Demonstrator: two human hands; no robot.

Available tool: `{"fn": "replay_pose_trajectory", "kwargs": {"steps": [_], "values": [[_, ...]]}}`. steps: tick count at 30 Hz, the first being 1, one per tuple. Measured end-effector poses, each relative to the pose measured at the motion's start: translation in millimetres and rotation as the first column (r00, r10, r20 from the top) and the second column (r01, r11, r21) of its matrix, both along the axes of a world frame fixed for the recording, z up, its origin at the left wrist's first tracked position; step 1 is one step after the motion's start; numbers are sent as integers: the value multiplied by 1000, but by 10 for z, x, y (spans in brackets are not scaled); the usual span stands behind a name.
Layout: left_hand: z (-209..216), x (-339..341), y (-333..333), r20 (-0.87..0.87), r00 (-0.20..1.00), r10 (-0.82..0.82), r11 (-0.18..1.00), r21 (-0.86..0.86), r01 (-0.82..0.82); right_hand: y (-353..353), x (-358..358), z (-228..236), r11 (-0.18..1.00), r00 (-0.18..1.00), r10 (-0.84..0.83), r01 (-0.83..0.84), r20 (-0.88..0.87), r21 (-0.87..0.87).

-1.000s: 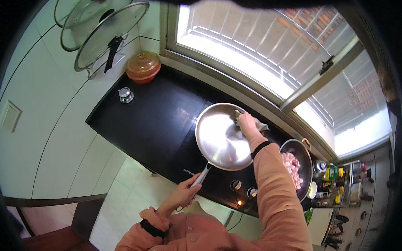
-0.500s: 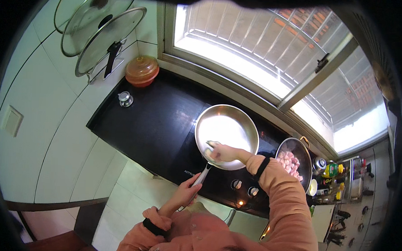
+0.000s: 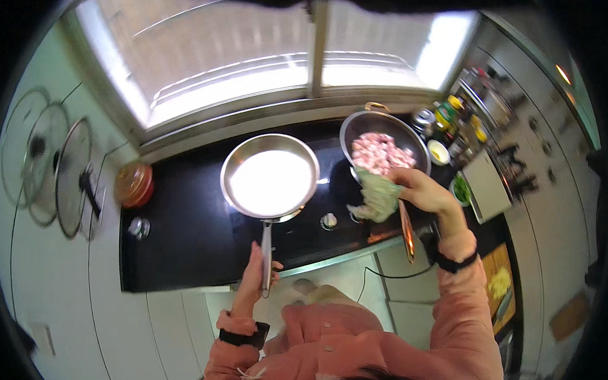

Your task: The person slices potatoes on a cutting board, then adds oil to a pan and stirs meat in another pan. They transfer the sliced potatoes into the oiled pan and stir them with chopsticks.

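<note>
My left hand (image 3: 252,272) is closed round the long metal handle of a shiny steel frying pan (image 3: 233,194). The pan sits level over the black cooktop, and I see no food in it. In my right hand (image 3: 421,189), a crumpled, thin greenish-white cloth (image 3: 377,198) is pinched and hangs down. The cloth is in front of the near rim of a dark wok (image 3: 349,134). Pinkish chunks of raw meat (image 3: 380,150) lie in the wok, and its copper-coloured handle (image 3: 407,234) points toward me below my right hand.
Right of the wok stand a small bowl (image 3: 438,153), bottles (image 3: 447,114) and a green-filled bowl (image 3: 461,189). A wooden board (image 3: 500,264) bears chopped pale food. Cooktop knobs (image 3: 328,221) are at the front; a lidded pot (image 3: 134,184) and wall-hung glass lids (image 3: 73,175) are left.
My right hand has moved out of the frying pan to the right, near the wok, with the cloth. My left hand stays on the pan's handle. The view has turned right.
</note>
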State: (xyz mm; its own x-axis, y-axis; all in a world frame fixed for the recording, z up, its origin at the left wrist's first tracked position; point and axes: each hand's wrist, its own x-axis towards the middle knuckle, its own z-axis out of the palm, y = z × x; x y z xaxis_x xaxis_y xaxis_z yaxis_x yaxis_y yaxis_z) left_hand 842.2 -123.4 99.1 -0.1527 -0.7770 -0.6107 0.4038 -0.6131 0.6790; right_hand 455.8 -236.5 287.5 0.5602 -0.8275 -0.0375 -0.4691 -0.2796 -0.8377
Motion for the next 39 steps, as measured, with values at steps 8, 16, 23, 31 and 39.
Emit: {"fn": "replay_pose_trajectory", "kwargs": {"steps": [8, 16, 23, 31, 39], "values": [[-702, 572, 686, 203, 950, -238, 971, 54, 232, 2477, -1734, -296, 580, 428, -793, 750, 434, 319], [-582, -41, 849, 466, 699, -543, 839, 261, 478, 2558, -2574, -2215, -164, -150, -986, 899, 66, -406], [-441, -1309, 793, 496, 741, -453, 890, 202, 409, 1282, -2775, -2995, 572, 266, -788, 652, -556, -498], [-499, -2749, 809, 454, 706, -543, 834, 190, 518, 809, -3541, -3333, 487, 329, -871, 679, -365, -550], [-254, -3674, 656, 493, 498, -713, 652, 204, 730, 1705, -3801, -3321, 117, -83, -943, 825, -323, -552]]}}
